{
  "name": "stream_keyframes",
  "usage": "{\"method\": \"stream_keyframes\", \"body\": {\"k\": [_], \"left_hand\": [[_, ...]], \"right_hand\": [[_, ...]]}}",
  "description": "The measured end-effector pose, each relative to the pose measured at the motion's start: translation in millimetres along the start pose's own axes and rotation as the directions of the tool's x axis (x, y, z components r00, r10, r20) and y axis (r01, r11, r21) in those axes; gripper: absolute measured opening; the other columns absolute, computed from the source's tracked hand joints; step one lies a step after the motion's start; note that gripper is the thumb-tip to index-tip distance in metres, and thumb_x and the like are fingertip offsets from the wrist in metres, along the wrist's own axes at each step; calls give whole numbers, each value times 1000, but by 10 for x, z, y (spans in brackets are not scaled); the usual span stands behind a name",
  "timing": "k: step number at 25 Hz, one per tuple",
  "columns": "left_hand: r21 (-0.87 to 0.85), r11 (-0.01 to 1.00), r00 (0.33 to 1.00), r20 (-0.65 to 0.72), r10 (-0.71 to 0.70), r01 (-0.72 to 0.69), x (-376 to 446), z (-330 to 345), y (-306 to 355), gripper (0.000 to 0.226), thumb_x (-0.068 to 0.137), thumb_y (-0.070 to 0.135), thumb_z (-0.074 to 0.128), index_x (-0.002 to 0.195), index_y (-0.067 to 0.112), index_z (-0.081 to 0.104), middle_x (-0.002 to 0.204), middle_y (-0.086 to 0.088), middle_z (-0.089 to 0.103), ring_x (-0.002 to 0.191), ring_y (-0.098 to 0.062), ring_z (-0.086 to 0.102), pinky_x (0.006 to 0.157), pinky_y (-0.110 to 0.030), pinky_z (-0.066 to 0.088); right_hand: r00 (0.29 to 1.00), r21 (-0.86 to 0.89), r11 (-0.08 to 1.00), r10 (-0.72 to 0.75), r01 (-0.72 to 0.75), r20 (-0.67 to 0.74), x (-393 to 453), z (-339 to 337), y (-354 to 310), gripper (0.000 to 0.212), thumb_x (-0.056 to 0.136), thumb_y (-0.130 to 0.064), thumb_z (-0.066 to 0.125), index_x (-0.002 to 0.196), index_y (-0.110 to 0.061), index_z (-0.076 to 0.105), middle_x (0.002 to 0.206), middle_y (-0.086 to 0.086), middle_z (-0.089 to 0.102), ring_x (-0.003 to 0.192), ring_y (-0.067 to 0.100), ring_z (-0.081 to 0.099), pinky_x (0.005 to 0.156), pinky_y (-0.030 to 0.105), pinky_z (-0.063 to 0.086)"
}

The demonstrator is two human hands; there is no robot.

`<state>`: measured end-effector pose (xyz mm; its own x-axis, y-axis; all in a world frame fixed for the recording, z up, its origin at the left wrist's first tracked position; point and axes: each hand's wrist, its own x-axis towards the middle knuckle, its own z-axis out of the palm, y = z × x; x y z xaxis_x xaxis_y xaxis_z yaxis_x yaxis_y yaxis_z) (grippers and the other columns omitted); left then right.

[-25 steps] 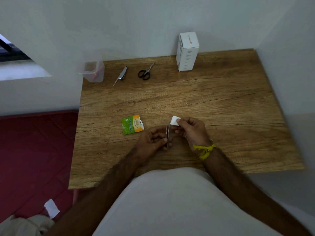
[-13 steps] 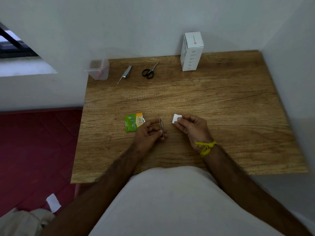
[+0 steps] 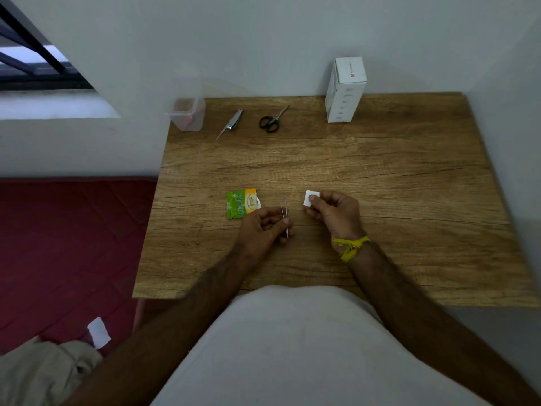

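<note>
My left hand (image 3: 263, 227) holds thin metal tweezers (image 3: 284, 210) between thumb and fingers, tips pointing away from me, low over the wooden table (image 3: 380, 200). My right hand (image 3: 336, 213) pinches a small white square pad (image 3: 309, 198) between thumb and fingers, a short way right of the tweezers. A torn green and orange sachet (image 3: 242, 203) lies flat on the table just left of my left hand.
At the back of the table stand a clear plastic container (image 3: 187, 114), a nail clipper (image 3: 231, 123), black-handled scissors (image 3: 270, 121) and an upright white box (image 3: 345, 89). Walls close the table at the back and right. A red mattress (image 3: 73, 244) lies left.
My two hands have moved apart: the left hand with the tweezers shifted left, away from the pad. The right hand keeps the white pad.
</note>
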<state>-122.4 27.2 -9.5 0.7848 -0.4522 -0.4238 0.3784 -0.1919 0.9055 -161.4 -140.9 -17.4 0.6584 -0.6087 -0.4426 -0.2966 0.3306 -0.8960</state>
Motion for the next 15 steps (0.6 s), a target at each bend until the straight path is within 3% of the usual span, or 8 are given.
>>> {"method": "stream_keyframes", "body": {"k": [2,4,6,8,9,12,15], "left_hand": [[25,1000,1000,-24,0,1,-7,16,-18,28,91,4,67,119,0,63,94,-19,75,81,-25,74,65,-28,61],[33,999,999,-50,2,-1,-8,36,-30,26,91,3,68,116,-1,64,93,-21,74,80,-26,74,64,-27,61],[26,1000,997,-73,9,-7,-6,46,-39,25,90,4,69,114,-2,65,92,-23,73,79,-27,74,63,-28,61],[36,999,996,-89,3,1,-2,46,-38,26,89,4,70,114,-2,66,92,-22,73,78,-26,74,63,-28,61],[46,999,995,-96,-5,9,-9,48,-29,25,89,3,70,113,-2,66,91,-22,73,77,-25,73,62,-28,61],[113,992,990,-141,-31,47,-6,52,-16,21,89,4,70,109,1,68,87,-18,75,76,-29,73,61,-32,61],[319,947,970,-238,53,26,16,1,40,21,85,5,71,105,8,73,75,-2,73,69,-20,72,65,-31,58]], "right_hand": [[989,-196,971,-145,140,-13,49,65,67,5,87,-9,73,85,-14,72,83,8,73,76,17,69,70,25,58],[966,-324,915,-260,240,-19,87,171,90,1,87,-13,72,87,-13,71,82,2,71,74,8,64,68,14,52],[935,-368,876,-352,310,-50,133,305,52,2,87,-12,71,87,-10,70,81,-1,68,71,3,60,62,5,46],[918,-391,858,-389,334,-71,228,448,15,3,87,-11,70,87,-8,69,82,0,67,72,5,59,61,5,45],[915,-411,847,-397,338,-65,298,514,12,4,86,-12,70,86,-8,69,82,0,66,73,7,59,62,8,46],[904,-478,813,-420,332,-86,466,737,-23,8,86,-15,67,84,-7,67,85,6,68,81,19,64,72,34,56],[889,-594,767,-420,242,-181,593,1005,-153,21,90,-24,61,93,-5,69,98,12,70,96,30,65,86,40,52]]}}
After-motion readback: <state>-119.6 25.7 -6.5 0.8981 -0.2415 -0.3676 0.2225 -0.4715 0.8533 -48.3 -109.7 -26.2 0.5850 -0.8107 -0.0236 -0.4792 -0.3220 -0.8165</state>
